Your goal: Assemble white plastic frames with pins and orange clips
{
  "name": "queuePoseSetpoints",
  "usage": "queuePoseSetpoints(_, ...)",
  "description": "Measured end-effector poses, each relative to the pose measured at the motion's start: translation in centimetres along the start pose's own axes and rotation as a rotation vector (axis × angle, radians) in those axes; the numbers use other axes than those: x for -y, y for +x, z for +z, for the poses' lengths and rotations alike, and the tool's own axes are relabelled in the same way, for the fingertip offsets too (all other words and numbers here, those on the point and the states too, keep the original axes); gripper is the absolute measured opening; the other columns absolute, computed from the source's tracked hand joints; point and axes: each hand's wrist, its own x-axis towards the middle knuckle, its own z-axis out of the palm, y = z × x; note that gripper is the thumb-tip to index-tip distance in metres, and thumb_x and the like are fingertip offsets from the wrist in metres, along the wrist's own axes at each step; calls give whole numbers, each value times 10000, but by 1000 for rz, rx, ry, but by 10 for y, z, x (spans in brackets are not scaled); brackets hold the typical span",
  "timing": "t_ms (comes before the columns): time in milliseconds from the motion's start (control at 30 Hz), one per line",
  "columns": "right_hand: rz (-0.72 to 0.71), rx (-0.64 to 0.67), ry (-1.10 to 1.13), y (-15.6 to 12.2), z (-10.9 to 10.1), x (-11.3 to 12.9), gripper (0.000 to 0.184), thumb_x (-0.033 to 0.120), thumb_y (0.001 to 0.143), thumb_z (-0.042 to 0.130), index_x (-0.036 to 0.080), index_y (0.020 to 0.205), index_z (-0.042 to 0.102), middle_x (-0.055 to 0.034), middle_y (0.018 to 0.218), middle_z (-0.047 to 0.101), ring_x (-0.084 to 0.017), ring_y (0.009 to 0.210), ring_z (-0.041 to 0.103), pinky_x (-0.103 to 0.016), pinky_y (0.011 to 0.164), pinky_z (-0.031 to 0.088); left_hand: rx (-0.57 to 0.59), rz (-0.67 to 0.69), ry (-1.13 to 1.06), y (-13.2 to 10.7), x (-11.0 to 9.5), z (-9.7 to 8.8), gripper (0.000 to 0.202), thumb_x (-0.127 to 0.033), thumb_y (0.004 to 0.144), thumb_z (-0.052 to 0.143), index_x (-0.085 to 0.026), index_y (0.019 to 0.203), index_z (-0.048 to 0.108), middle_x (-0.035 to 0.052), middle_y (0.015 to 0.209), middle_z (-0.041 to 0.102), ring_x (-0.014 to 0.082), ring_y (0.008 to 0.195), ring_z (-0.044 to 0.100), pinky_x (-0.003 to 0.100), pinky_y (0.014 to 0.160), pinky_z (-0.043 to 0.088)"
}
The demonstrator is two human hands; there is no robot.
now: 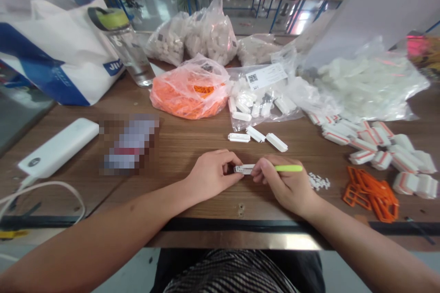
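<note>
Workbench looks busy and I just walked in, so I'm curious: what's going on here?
A person's left hand pinches a small white plastic part, while the right hand grips a lime-green stick that runs up to it, above a wooden table. Loose white plastic parts lie just ahead, tiny white bits to the right, and orange plastic frames farther right.

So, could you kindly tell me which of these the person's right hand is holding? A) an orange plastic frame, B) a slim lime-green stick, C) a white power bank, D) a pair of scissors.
B: the right hand grips the slim lime-green stick, whose far end meets the small white plastic piece held by the left hand.
</note>
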Motion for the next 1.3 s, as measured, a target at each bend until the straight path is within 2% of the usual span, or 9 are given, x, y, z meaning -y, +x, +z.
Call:
queuePoseSetpoints(67, -104, 15, -97, 0, -1, 3, 313, 234, 958, 423, 198, 714, 616, -8, 602, 644, -118, 544, 618, -262, 539, 477, 4, -11, -2, 0, 0, 0, 103, -253, 762, 704, -204, 851, 691, -42, 648, 555, 109, 578, 498, 250, 590, 392)
queuePoseSetpoints(133, -145, 8, -120, -1, -2, 3, 308, 218, 956, 422, 196, 718, 616, -11, 603, 646, -121, 550, 622, -265, 540, 475, 4, -18, -1, 0, -1, 1, 98, -248, 761, 702, -204, 849, 691, -43, 646, 553, 107, 572, 495, 248, 587, 391)
queuePoseSetpoints(200, -107, -28, -77, -2, -1, -1, 297, 218, 960, 429, 191, 744, 631, -10, 619, 659, -116, 556, 631, -257, 545, 487, 2, -16, -2, 0, -1, 0, 101, -243, 760, 704, -204, 853, 694, -44, 644, 549, 105, 572, 494, 248, 588, 390)
queuePoseSetpoints(300, 29, -105, 48, -3, -1, -8, 319, 255, 976, 423, 185, 756, 642, -10, 633, 671, -105, 539, 637, -237, 521, 501, 11, 6, -1, 0, -1, -1, 99, -240, 763, 705, -203, 855, 698, -46, 640, 543, 101, 566, 489, 252, 597, 391)
queuePoseSetpoints(400, 105, -123, 141, -3, 0, -12, 355, 307, 984, 419, 178, 736, 637, -17, 636, 669, -100, 516, 633, -221, 475, 497, 12, 17, 2, 1, -1, -3, 100, -231, 760, 711, -193, 851, 696, -47, 631, 536, 96, 555, 481, 253, 601, 390)
queuePoseSetpoints(600, 145, -110, 191, -1, 2, -10, 387, 355, 984, 419, 172, 717, 632, -27, 634, 668, -98, 506, 627, -215, 455, 495, 15, 3, -1, 0, -2, -3, 96, -233, 756, 708, -200, 846, 696, -47, 623, 536, 100, 550, 481, 247, 582, 384)
queuePoseSetpoints(1167, 188, -87, 221, 3, 4, -11, 391, 368, 981, 421, 168, 710, 622, -25, 633, 658, -90, 490, 614, -203, 434, 475, 9, 8, -1, -1, -1, -2, 99, -234, 755, 709, -201, 848, 697, -44, 644, 552, 97, 554, 483, 249, 596, 395)
queuePoseSetpoints(1300, 165, -49, 134, 4, 1, -6, 389, 351, 983, 408, 177, 706, 618, -20, 628, 656, -92, 491, 601, -219, 453, 463, 11, 15, 0, 0, -1, -2, 101, -239, 767, 698, -197, 860, 696, -42, 644, 545, 102, 565, 490, 249, 595, 389)
